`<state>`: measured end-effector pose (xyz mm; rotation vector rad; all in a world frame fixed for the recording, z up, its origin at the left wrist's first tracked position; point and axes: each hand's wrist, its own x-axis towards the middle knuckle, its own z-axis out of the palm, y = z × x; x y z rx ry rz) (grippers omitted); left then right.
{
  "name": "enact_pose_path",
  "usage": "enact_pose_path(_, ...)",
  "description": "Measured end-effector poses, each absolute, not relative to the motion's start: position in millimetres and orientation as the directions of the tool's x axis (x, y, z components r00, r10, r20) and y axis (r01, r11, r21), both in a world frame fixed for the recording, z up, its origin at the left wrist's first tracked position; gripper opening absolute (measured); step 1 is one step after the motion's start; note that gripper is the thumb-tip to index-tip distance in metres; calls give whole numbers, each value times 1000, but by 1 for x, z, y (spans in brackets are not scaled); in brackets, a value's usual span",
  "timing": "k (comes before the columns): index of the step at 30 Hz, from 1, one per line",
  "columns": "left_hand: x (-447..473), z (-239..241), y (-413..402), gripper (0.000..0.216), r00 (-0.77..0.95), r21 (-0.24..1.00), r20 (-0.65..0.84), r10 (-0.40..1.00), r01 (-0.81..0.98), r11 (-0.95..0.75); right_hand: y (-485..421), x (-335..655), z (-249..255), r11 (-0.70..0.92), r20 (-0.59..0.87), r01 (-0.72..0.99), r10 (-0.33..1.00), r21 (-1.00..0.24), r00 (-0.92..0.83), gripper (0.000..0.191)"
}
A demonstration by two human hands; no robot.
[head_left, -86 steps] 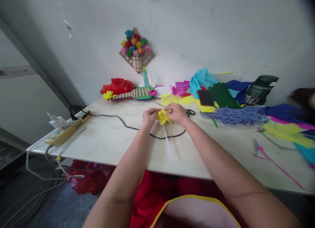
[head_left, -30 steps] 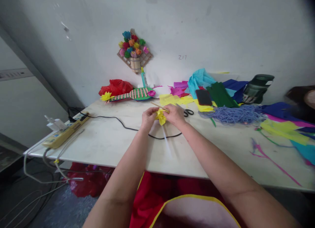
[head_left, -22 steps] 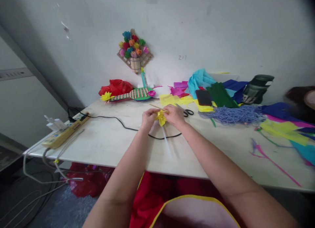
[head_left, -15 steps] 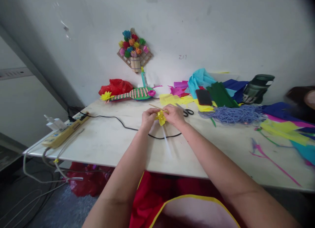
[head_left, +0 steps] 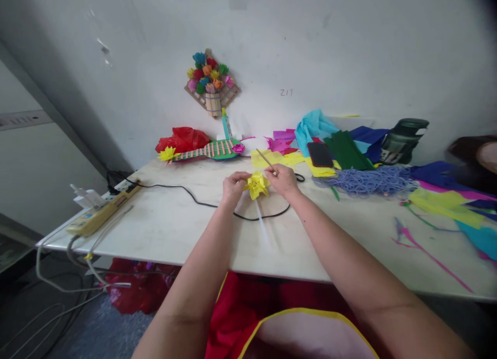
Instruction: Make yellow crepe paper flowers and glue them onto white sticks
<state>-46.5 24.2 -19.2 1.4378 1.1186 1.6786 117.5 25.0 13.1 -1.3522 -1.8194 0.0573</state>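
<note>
A small yellow paper flower (head_left: 257,184) is held above the pale table (head_left: 174,224), between my two hands. My left hand (head_left: 233,184) pinches its left side with closed fingers. My right hand (head_left: 282,179) grips its right side and also holds a thin wooden stick (head_left: 265,160), which slants up and to the left. A pale straw-like stem (head_left: 261,222) hangs down from the flower toward me.
A black cable (head_left: 202,204) loops under my hands toward a power strip (head_left: 101,210) at the left edge. Behind lie scissors (head_left: 300,178), a phone (head_left: 320,154), coloured paper sheets (head_left: 349,148), blue string (head_left: 368,180), a dark bottle (head_left: 402,140), a red bag (head_left: 182,139) and a wall flower craft (head_left: 212,83).
My right hand has drawn a little to the right and turned the stick from lying nearly flat to pointing steeply upward. The flower now shows more open between my hands.
</note>
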Motion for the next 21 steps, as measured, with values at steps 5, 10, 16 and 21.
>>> enact_pose_path(5,-46,-18,24,25,-186,909,415,891,44,-414,18,119,24,313,450,803,891,-507,-63,43)
enact_pose_path(10,-47,-17,22,25,-213,909,413,885,34,-416,18,130,35,329,399,792,909,-514,-119,48)
enact_pose_path(16,-52,-18,25,26,-258,910,407,876,33,-413,22,151,36,396,451,782,877,-481,-167,35)
enact_pose_path(21,-56,-19,29,26,-293,903,412,863,5,-430,21,162,37,371,361,782,911,-500,-202,36)
